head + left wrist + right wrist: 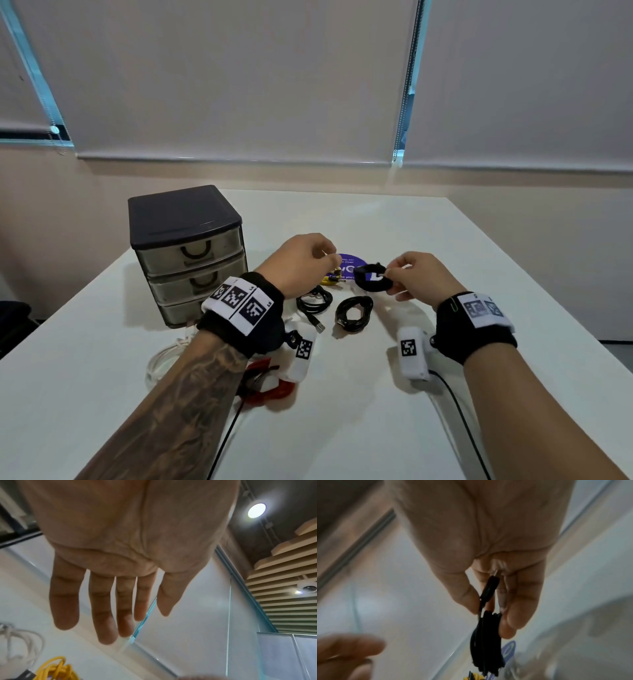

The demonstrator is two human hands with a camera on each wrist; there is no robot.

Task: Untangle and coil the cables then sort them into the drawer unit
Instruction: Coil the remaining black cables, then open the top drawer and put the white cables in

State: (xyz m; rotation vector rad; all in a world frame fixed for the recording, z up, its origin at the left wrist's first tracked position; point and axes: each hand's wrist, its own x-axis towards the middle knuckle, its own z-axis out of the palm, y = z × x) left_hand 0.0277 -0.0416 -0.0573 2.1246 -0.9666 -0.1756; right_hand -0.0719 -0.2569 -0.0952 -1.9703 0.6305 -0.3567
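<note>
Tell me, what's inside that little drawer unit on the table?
The drawer unit has three shut drawers with smoky see-through fronts. Nothing shows clearly through them, so their contents cannot be told. The coiled black cables lie outside, on the table.

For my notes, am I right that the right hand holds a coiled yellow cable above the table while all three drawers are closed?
Not quite: the coil in the right hand is the black cable, as the head view shows. The yellow cable lies on the table. The drawer unit looks closed.
</note>
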